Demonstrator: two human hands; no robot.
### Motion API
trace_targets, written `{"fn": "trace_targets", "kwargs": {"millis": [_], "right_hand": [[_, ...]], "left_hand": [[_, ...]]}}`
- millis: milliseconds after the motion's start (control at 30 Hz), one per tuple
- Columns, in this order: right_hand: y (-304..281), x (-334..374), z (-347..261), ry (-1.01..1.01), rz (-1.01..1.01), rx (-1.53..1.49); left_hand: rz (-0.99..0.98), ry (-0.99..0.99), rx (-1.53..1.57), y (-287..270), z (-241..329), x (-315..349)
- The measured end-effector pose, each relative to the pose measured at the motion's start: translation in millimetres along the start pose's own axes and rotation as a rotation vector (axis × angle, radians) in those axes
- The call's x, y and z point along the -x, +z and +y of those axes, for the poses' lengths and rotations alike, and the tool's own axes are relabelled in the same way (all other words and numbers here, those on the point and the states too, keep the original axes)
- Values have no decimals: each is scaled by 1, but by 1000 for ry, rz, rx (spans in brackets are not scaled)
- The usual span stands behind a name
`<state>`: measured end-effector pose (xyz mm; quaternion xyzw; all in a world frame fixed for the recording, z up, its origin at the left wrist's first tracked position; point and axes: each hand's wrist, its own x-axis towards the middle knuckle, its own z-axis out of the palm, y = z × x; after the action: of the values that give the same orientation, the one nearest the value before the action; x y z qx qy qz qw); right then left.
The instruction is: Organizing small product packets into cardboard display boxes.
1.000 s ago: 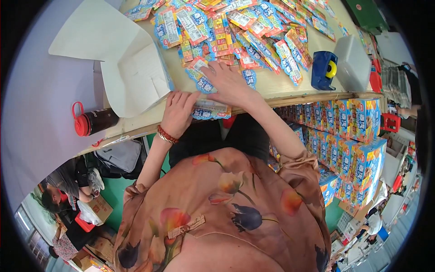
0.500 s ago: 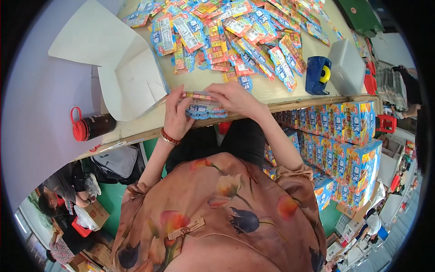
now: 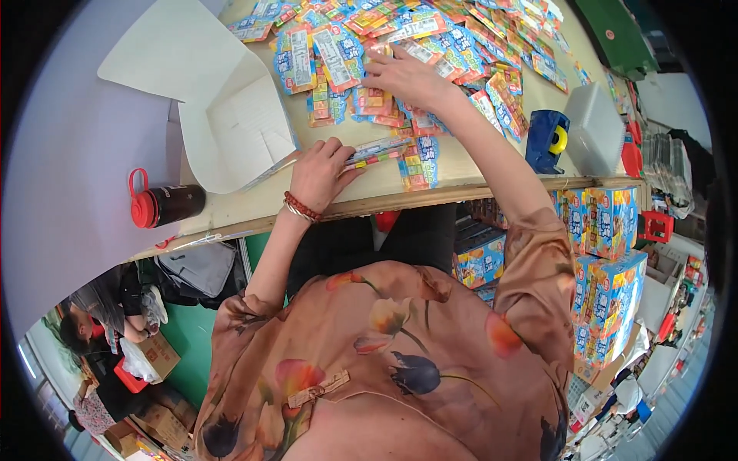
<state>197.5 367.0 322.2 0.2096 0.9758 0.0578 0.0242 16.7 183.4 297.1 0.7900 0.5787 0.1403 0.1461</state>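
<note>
Near the table's front edge, my left hand point(image 3: 323, 174) is closed round the end of a thin stack of colourful candy packets point(image 3: 375, 152), held on edge against the tabletop. My right arm stretches forward over the table. At its end my right hand point(image 3: 406, 79) lies palm down on the heap of blue, orange and yellow candy packets point(image 3: 453, 55), fingers apart, touching those beneath. One packet point(image 3: 420, 163) lies by itself beyond the stack's right end. To the left stands an open white carton point(image 3: 238, 127), its flap raised.
A blue tape dispenser point(image 3: 544, 143) and a clear plastic tray point(image 3: 593, 127) stand at the right. A dark bottle with a red lid point(image 3: 167, 206) lies at the table's left. Printed boxes point(image 3: 610, 284) are stacked below the table's right side. A green container point(image 3: 613, 34) is at the far right.
My right hand has left the packets at the table edge and moved forward onto the heap. My left hand has turned over the stack and set it on the tabletop.
</note>
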Motion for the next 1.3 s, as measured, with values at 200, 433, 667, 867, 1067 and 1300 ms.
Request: {"fn": "trace_targets", "kwargs": {"millis": [200, 433, 667, 867, 1067, 1300], "right_hand": [[22, -1, -50, -134, 71, -300], [5, -2, -42, 172, -145, -312], [0, 12, -45, 222, 16, -948], [-8, 52, -80, 318, 217, -1103], [-23, 105, -55, 751, 414, -287], [11, 144, -43, 849, 461, -157]], "left_hand": [[222, -89, 105, 6, -4, 12], [42, -135, 334, 5, -15, 18], [409, -220, 400, 25, -3, 25], [278, -239, 747, 37, 2, 28], [246, -68, 561, 20, -10, 13], [207, 3, 592, 16, -17, 9]]}}
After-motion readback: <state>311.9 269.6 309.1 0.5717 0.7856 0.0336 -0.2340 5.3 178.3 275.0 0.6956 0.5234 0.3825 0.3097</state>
